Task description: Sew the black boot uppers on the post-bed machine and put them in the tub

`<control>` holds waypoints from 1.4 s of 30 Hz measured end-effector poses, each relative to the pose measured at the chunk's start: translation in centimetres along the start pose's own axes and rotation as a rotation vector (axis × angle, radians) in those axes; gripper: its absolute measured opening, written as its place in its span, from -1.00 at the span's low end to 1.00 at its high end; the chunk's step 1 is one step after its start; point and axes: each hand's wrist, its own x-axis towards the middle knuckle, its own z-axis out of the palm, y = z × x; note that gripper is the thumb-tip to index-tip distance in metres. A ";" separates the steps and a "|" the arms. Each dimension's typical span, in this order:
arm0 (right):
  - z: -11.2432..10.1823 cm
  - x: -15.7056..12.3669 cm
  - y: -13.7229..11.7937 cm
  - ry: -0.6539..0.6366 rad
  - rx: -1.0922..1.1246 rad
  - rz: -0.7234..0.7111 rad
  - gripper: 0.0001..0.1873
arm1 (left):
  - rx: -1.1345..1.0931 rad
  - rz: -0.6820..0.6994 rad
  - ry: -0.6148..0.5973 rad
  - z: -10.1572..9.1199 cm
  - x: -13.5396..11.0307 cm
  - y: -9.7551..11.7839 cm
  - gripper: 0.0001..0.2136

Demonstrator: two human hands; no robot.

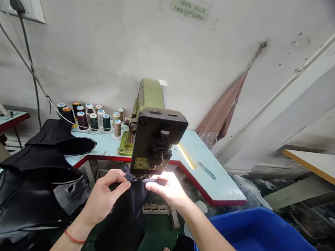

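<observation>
A black boot upper (128, 219) hangs below the head of a green and black sewing machine (159, 140), its top edge at the needle area. My left hand (105, 194) pinches that edge on the left, thumb against the fingers. On the other side, my right hand (168, 187) grips the same edge, thumb in front and fingers partly hidden behind it. Bright lamp light falls on the right hand. The machine's head hides the needle and the exact stitching point.
Several thread spools (94, 119) stand behind the machine on the pale blue table (226, 190). Scissor-like snips (207, 170) and a yellow ruler (186, 156) lie at right. More black boot uppers (32, 184) are stacked left. A blue tub (259, 225) sits lower right.
</observation>
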 end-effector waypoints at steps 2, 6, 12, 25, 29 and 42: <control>0.3 0.0 0.3 0.019 0.005 -0.020 -0.78 | -0.008 -0.012 0.001 -0.2 0.1 -0.2 -0.78; 0.8 0.2 0.1 0.016 0.050 -0.019 -0.79 | -0.008 -0.009 -0.008 -0.5 0.1 -0.2 -0.76; 0.9 0.6 -0.9 -0.042 0.158 -0.065 -0.77 | 0.127 0.064 -0.020 0.4 -0.4 1.1 -0.78; 0.0 1.1 -1.9 -0.052 0.181 0.001 -0.77 | 0.005 0.021 0.223 4.5 -2.0 0.9 -0.79; -0.1 1.5 -2.5 -0.074 0.164 -0.040 -0.80 | 0.007 0.022 0.263 4.7 -2.4 0.6 -0.79; -0.3 -0.1 -0.8 0.055 0.265 0.051 -0.71 | -0.002 0.042 0.213 3.3 -1.8 0.9 -0.78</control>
